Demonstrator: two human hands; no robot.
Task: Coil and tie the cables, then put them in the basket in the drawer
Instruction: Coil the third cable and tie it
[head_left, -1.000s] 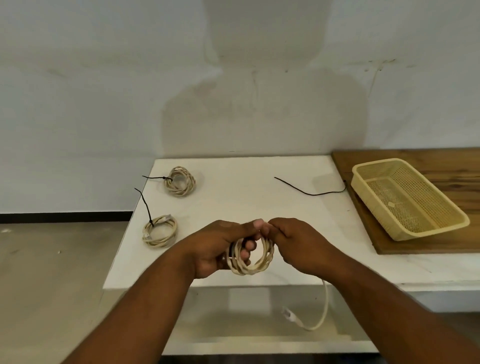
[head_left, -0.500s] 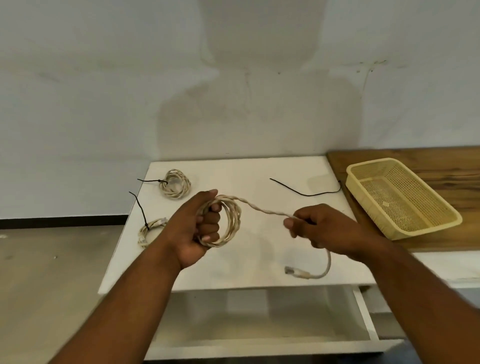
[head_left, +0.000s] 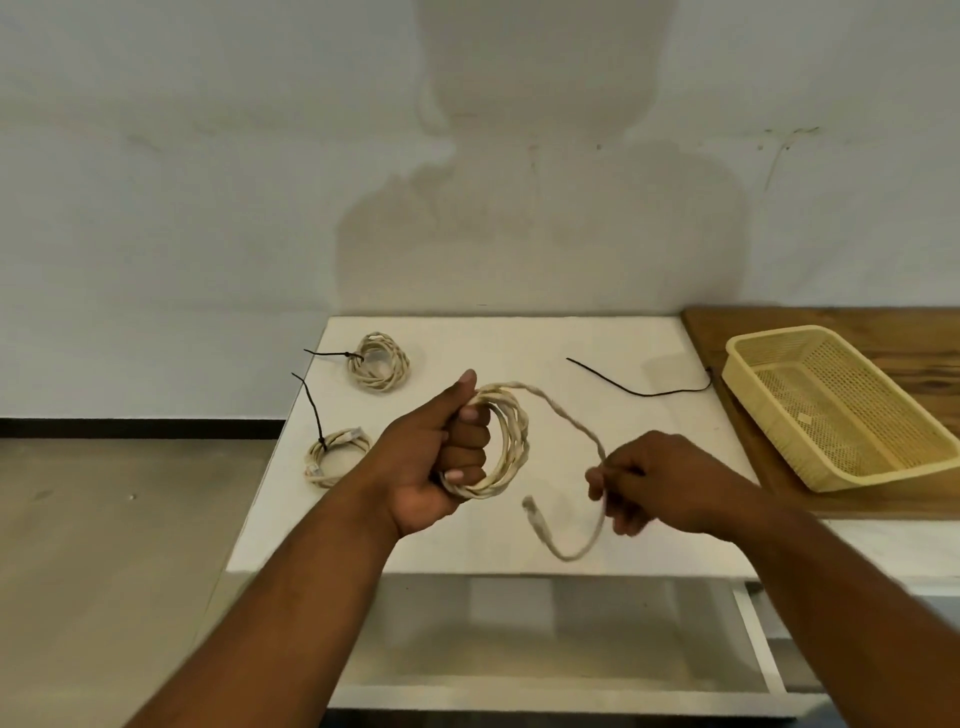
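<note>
Left hand fist grips light floppy cable coil mid-frame, right hand pinches loose tail; best held by the bundled loops

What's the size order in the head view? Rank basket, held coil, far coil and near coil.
1. basket
2. held coil, though it is nearest the camera
3. far coil and near coil: they look alike, so unranked

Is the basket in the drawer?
No, the basket sits on the wooden board beside the table, while the drawer stands open below.
</note>
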